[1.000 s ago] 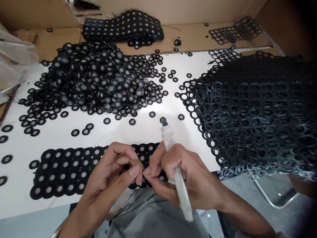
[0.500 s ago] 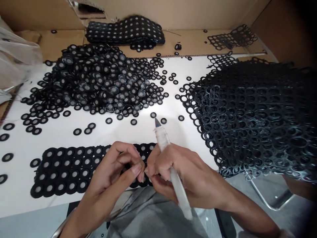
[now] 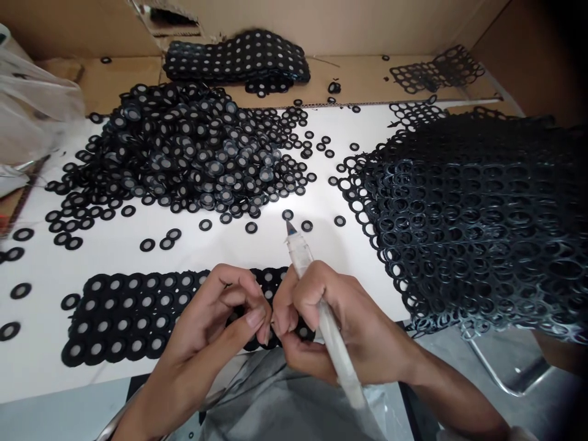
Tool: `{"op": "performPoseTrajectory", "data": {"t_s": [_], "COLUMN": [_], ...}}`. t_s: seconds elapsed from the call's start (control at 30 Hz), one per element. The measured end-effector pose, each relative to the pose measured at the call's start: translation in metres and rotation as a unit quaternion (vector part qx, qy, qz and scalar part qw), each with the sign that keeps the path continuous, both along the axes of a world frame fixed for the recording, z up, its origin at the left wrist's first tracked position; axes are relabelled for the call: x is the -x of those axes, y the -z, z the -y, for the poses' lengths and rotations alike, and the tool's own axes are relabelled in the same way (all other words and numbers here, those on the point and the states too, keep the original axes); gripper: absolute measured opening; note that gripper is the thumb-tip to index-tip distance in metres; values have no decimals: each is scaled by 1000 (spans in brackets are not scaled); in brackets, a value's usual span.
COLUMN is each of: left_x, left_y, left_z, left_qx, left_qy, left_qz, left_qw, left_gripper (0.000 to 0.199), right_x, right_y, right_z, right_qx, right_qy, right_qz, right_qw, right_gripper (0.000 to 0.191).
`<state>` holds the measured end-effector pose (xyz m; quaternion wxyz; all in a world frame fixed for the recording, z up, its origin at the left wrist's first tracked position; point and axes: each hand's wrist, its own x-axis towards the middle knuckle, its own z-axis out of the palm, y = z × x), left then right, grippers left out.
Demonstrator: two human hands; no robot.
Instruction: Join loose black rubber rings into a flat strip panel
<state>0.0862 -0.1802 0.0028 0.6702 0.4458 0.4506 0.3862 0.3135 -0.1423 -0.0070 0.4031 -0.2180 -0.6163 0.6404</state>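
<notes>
In my closed right hand is a slim craft knife with a whitish, wrapped-looking handle. Its small dark pointed blade faces away from me, toward the loose discs. The thumb and fingers of my left hand are pinched together; whatever they hold is hidden or too small to make out. Both hands' fingertips nearly meet over a black sheet of joined rings with grey centres. My hands cover the right-hand part of this sheet.
A large heap of loose black rings with grey centres lies beyond my hands. To the right is a big stack of black lattice sheets with open holes. More ring sheets are piled at the back on cardboard. A clear plastic bag stands left.
The whole view has shifted slightly, so the things on the table appear a little further right. My hands keep nearly the same pose, with the knife still in the right.
</notes>
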Motion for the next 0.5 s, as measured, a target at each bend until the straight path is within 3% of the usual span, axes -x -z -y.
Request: {"op": "performPoseTrajectory", "data": {"t_s": [0.5], "left_x": [1], "left_y": [1], "left_z": [0], "left_qx": [15], "left_qy": [-24], "left_qz": [5], "left_qw": [1000], "left_gripper": [6], "right_x": [2], "right_y": [3], "right_z": [4], "right_qx": [-56], "right_qy": [15], "right_qz": [0], "right_qw": [998], "right_gripper": [48]}}
